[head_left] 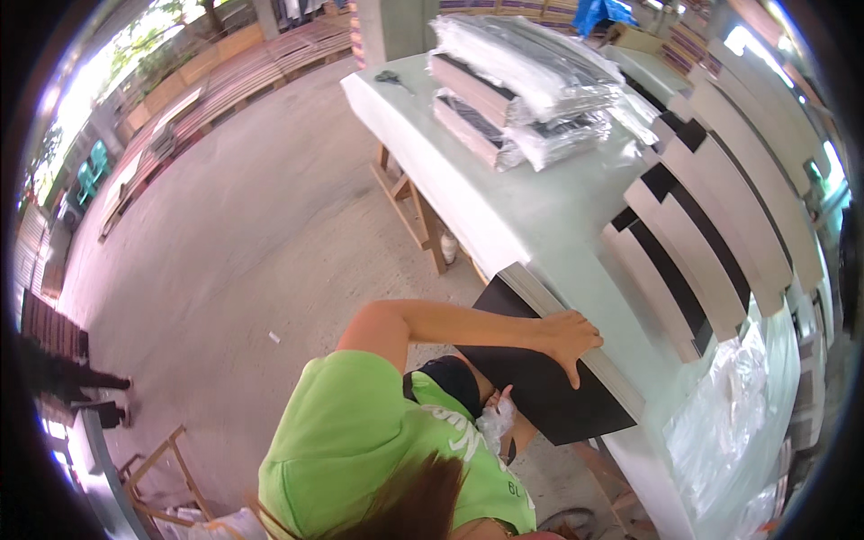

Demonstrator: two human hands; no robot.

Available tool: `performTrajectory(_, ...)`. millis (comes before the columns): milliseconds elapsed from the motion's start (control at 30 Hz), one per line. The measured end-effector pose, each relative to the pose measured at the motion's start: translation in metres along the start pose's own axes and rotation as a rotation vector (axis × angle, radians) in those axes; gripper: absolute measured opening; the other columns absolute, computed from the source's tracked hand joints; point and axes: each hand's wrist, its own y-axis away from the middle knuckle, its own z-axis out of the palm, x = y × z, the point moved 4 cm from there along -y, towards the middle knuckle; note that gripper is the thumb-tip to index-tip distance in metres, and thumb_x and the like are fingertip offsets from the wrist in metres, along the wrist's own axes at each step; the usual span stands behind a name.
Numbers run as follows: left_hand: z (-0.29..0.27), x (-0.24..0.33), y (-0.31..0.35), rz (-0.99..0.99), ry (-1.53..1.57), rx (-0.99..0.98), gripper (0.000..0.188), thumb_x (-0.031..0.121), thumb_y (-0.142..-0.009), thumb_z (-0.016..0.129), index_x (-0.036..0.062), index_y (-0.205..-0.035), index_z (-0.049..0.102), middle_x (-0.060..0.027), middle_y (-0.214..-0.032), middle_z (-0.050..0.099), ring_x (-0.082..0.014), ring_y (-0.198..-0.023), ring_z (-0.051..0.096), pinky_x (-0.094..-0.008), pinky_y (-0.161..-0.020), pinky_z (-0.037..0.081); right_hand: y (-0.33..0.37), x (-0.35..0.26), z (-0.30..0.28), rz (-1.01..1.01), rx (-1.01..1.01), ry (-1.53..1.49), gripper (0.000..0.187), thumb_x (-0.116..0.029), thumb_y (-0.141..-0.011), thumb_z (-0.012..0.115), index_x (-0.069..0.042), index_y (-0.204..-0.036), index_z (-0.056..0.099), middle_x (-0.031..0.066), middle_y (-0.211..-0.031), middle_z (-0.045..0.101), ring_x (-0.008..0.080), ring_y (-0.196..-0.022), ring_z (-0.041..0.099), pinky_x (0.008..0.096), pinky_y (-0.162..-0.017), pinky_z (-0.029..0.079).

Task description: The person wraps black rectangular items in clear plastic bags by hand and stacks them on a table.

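Observation:
My left hand point(569, 340) reaches across to a black-faced stack of boards point(576, 400) with pale, layered edges. The stack stands tilted at the table's near edge. Its thumb lies on the black face and its fingers go over the top edge, gripping it. Low beside my body, my right hand point(495, 399) is closed on a crumpled piece of clear plastic point(496, 423). Part of that hand is hidden, and the right forearm is mostly out of sight.
The pale table point(504, 211) bears plastic-wrapped bundles point(531, 67), scissors point(389, 79) and several rows of pale and black panels point(688, 243) on the right. Clear plastic sheeting point(729, 405) lies near them. Wooden trestle legs point(409, 211) stand below. Another person point(67, 373) is at far left.

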Motion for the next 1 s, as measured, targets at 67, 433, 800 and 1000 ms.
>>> performTrajectory(67, 0.005, 0.000, -0.006, -0.023, 0.004, -0.092, 0.078, 0.062, -0.055, 0.071, 0.0007, -0.101, 0.056, -0.0112, -0.094, 0.059, -0.0302, -0.088, 0.059, -0.0395, -0.078, 0.045, -0.003, 0.004, 0.002, 0.015, -0.008, -0.020, 0.042, -0.011, -0.081, 0.063, 0.002, -0.119, 0.050, 0.0111, -0.121, 0.055, 0.0191, -0.103, 0.055, 0.0309, -0.092, 0.039)
performTrajectory(433, 0.008, 0.004, -0.008, 0.032, -0.031, 0.022, 0.078, 0.063, -0.051, 0.073, -0.0015, -0.093, 0.059, -0.0133, -0.093, 0.062, -0.0324, -0.084, 0.061, -0.0391, -0.076, 0.047, 0.056, -0.105, -0.061, -0.252, 0.300, 1.146, 0.047, 0.001, -0.068, 0.068, -0.003, -0.114, 0.057, 0.0112, -0.111, 0.060, 0.0231, -0.099, 0.058, 0.0318, -0.090, 0.042)
performTrajectory(800, -0.004, 0.029, -0.006, 0.026, 0.043, -0.012, 0.105, 0.052, -0.051, 0.077, 0.0036, -0.132, 0.031, -0.0170, -0.091, 0.061, -0.0364, -0.084, 0.060, -0.0422, -0.077, 0.046, -0.035, -0.193, 0.015, -0.174, 0.209, 1.865, 0.088, -0.021, -0.055, 0.081, -0.006, -0.130, 0.038, 0.0188, -0.127, 0.043, 0.0397, -0.101, 0.055, 0.0462, -0.079, 0.047)
performTrajectory(1000, -0.007, -0.005, 0.029, -0.100, -0.065, 0.155, 0.094, 0.056, -0.055, 0.074, 0.0051, -0.127, 0.044, -0.0193, -0.104, 0.059, -0.0350, -0.104, 0.053, -0.0476, -0.096, 0.033, -0.062, -0.191, 0.010, -0.247, 0.161, 1.931, 0.078, -0.019, -0.055, 0.081, -0.004, -0.122, 0.043, 0.0148, -0.112, 0.052, 0.0387, -0.093, 0.057, 0.0460, -0.077, 0.047)
